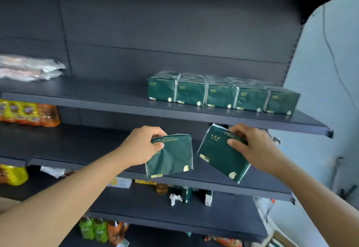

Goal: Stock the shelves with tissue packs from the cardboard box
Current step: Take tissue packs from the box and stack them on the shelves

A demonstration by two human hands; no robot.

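Packs (pixel 223 96) already line the shelf (pixel 116 102) above our hands. Our left hand (pixel 142 145) grips one pack (pixel 171 157), our right hand (pixel 250 145) another (pixel 221 154), both unshelved.

Two dark green tissue packs (pixel 171 156) (pixel 221 154) held tilted before the middle shelf (pixel 213 180), below a row of matching packs (pixel 223 93) on the upper shelf (pixel 116 101).

Both bare arms stretched forward and up from the bottom corners, converging toward the middle. Left hand (pixel 142 145) knuckles up, thumb on the front and fingers curled over the top edge of a green tissue pack (pixel 171 157). Right hand (pixel 250 145) same deal, pinching a second green pack (pixel 221 159), tilted. Hands level, close together, not touching.
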